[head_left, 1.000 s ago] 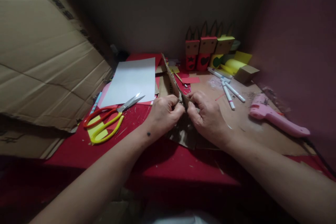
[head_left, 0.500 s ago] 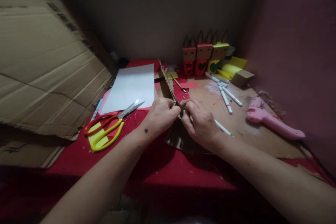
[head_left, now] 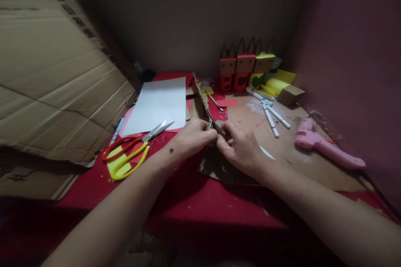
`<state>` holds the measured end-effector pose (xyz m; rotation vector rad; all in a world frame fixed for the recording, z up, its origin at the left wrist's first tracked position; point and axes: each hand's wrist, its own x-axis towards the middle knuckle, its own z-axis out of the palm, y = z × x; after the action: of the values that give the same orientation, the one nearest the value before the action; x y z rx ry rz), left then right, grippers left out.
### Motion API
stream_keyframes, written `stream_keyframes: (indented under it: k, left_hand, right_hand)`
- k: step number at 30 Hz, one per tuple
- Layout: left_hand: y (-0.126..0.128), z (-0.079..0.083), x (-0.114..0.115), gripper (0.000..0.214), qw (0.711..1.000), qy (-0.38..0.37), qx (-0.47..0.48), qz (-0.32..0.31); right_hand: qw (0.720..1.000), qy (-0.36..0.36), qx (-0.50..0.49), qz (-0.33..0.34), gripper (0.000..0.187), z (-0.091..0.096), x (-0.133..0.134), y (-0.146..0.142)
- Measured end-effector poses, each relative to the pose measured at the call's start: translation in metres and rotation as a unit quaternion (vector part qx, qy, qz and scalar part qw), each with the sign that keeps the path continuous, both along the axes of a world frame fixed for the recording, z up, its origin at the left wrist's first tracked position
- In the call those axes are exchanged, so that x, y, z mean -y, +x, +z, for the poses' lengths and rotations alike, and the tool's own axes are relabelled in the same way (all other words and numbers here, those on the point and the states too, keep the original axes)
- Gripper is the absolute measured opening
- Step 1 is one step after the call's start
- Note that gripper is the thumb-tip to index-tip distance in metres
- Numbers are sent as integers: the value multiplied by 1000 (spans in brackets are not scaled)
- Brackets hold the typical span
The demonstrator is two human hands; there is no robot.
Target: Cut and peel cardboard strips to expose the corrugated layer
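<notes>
A piece of corrugated cardboard (head_left: 203,99) stands on edge between my hands, its torn rim facing up. My left hand (head_left: 198,132) pinches its near end from the left, fingers curled in. On the other side my right hand (head_left: 238,144) grips the same end with thumb and fingers closed. Below the hands lies a darker flap of cardboard (head_left: 216,167), partly hidden by them. Scissors (head_left: 145,137) with one red and one yellow handle rest open to the left of my left hand.
White paper (head_left: 159,104) lies behind the scissors. Several markers (head_left: 270,120) and a pink glue gun (head_left: 326,144) are on a cardboard sheet (head_left: 300,171) at right. Red and yellow paper figures (head_left: 244,71) stand at the back. A large cardboard panel (head_left: 56,79) leans at left.
My right fingers have shifted and opened slightly along the cardboard's near end, exposing more of it. Both hands still hold the piece. The whole view has moved a little.
</notes>
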<state>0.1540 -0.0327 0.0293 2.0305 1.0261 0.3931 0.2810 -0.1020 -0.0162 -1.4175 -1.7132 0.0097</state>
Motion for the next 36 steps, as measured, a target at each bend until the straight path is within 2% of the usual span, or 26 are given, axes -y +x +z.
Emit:
stream_keyframes:
  k: [3, 6, 15, 22, 25, 28, 30, 33, 36]
  left_hand:
    - [4, 0, -3, 12, 1000, 17, -9, -19]
    - [6, -5, -4, 12, 999, 43, -11, 4]
    - [1, -9, -3, 9, 999, 15, 20, -23]
    - [-3, -10, -6, 11, 997, -42, 43, -48]
    - [-2, -8, -4, 12, 998, 1, 22, -59]
    - [-1, -6, -3, 13, 995, 102, 11, -9]
    - [0, -6, -3, 18, 989, 145, 16, 18]
    - [0, -5, -2, 22, 986, 165, 30, 21]
    - [-1, -3, -2, 26, 983, 181, 38, 20]
  right_hand:
    - [999, -12, 37, 8, 9, 0, -2, 0]
    - [998, -9, 57, 11, 8, -2, -2, 0]
    - [1000, 4, 31, 3, 13, -2, -1, 0]
    - [998, -42, -37, 28, 12, 2, 2, 5]
    - [997, -55, -43, 36, 11, 1, 4, 6]
    - [997, -55, -47, 29, 5, 0, 4, 4]
    - [997, -48, -54, 22, 13, -1, 3, 3]
    - [999, -12, -41, 33, 28, -2, 0, 1]
    - [999, 17, -6, 48, 35, -2, -2, 1]
